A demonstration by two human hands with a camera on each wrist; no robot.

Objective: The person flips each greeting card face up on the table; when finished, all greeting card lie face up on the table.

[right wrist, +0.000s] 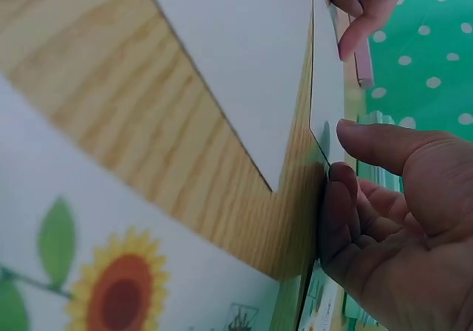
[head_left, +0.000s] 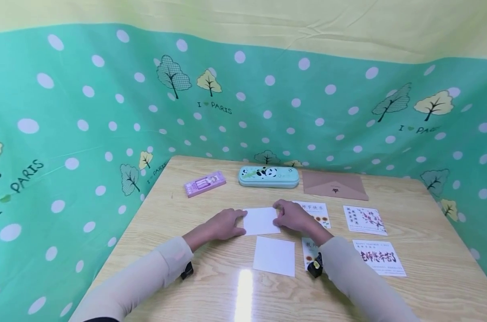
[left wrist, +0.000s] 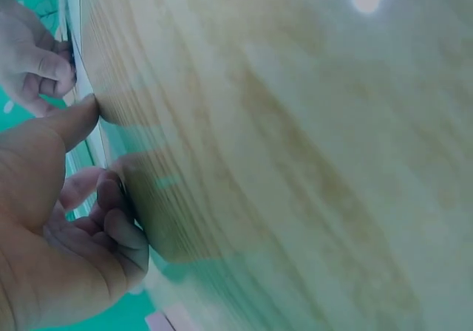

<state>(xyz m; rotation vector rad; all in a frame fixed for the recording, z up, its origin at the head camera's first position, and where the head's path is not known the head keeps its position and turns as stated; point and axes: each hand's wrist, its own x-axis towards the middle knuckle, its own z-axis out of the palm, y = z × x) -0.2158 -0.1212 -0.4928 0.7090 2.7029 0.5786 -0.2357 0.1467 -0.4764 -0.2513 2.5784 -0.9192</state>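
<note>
A blank white card point(head_left: 260, 221) lies between the two hands near the middle of the table. My left hand point(head_left: 226, 224) holds its left edge, thumb near the lower corner and index finger near the upper one. At the opposite edge, my right hand point(head_left: 292, 216) grips the card with thumb and fingertips; the right wrist view shows the right hand point(right wrist: 414, 213) with its other fingers curled. Those of the left hand point(left wrist: 70, 227) are curled too, close to the tabletop. A second blank card point(head_left: 274, 256) lies just in front. Part of a sunflower card point(head_left: 322, 216) is under the right hand.
At the back are a purple box point(head_left: 205, 184), a panda pencil case point(head_left: 269, 177) and a brown envelope point(head_left: 334, 184). To the right lie a blossom card point(head_left: 365, 219) and a red-lettered card point(head_left: 379, 258). Another sunflower card point(head_left: 309, 252) is partly behind the right wrist.
</note>
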